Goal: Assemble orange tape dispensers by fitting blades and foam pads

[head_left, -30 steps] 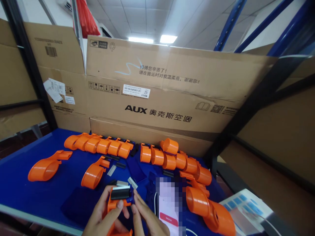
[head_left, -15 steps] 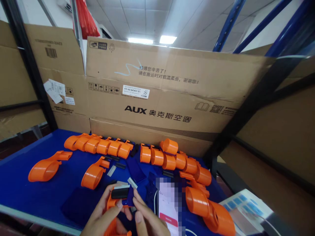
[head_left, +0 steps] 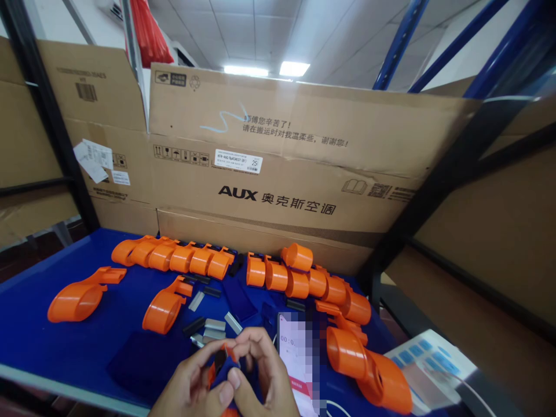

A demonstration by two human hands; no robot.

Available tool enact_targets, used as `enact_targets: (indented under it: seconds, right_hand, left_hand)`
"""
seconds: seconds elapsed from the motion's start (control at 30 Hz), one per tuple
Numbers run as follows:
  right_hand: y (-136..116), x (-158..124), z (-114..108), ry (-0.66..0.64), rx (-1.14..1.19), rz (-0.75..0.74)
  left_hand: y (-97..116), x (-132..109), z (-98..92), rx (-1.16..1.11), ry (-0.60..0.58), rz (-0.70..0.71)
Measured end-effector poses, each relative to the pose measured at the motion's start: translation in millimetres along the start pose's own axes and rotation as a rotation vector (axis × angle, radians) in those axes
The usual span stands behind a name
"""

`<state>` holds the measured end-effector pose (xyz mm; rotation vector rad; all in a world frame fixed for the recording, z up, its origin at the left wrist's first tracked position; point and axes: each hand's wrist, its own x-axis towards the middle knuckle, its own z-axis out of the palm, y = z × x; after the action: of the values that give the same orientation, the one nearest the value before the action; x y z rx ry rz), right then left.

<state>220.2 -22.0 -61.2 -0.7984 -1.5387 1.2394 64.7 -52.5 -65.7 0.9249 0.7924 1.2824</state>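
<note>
Close to the table's near edge, my left hand (head_left: 191,382) is closed around an orange plastic tape dispenser (head_left: 230,412), mostly hidden by the fingers. My right hand (head_left: 263,376) closes in from the other side, its thumb pressing a small dark blue piece (head_left: 226,366) against the dispenser's end. Both thumbs meet at this piece, and its far side is out of sight. Just beyond my fingers lie grey metal strips (head_left: 215,329) and a black strip (head_left: 194,326).
Several orange dispensers (head_left: 180,256) stand in rows along the cardboard (head_left: 278,191); single ones (head_left: 78,301) lie at the left and right. A phone (head_left: 293,347) with a cable is right of my hands. A white box (head_left: 432,365) sits at the right edge.
My hands have turned the dispenser and drawn it lower, with the fingers now bunched around its end. The black and grey strips behind have come into view.
</note>
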Motion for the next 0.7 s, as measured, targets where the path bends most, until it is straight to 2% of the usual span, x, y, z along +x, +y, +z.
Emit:
enact_targets:
  seconds: [0.1, 0.17, 0.27, 0.3, 0.33, 0.43, 0.5, 0.6, 0.7]
  right_hand:
    - [-8.4, 2.2, -0.5, -0.027, -0.043, -0.010]
    - [-18.6, 12.5, -4.4, -0.092, -0.164, 0.001]
    - [-27.9, 45.7, -11.4, -0.187, -0.677, 0.019]
    - [-26.8, 59.7, -12.7, -0.164, -0.951, 0.003]
    - [-23.1, 73.7, -12.9, -0.134, -1.058, 0.010]
    - [-1.9, 107.2, -8.0, -0.108, -1.218, 0.039]
    - [12.8, 117.8, -2.6, -0.112, -1.285, 0.042]
    - [23.0, 120.4, 1.3, -0.116, -1.340, 0.020]
    - [17.6, 116.8, -4.5, -0.093, -1.343, -0.007]
  left_hand:
    - [6.1, -0.2, -3.6, 0.079, 0.046, 0.063]
    - [9.0, -1.4, -7.6, 0.026, 0.030, 0.013]
    - [11.0, -4.9, -12.3, -0.058, 0.013, -0.155]
    - [10.7, -6.2, -12.7, -0.057, 0.020, -0.173]
    - [10.0, -7.6, -12.5, -0.045, 0.030, -0.167]
    - [5.6, -10.9, -10.3, -0.067, 0.061, -0.115]
    - [2.5, -12.6, -10.4, -0.154, 0.071, -0.113]
    - [2.0, -14.6, -13.5, -0.251, 0.091, -0.109]
    - [6.7, -15.2, -15.5, -0.321, 0.153, -0.138]
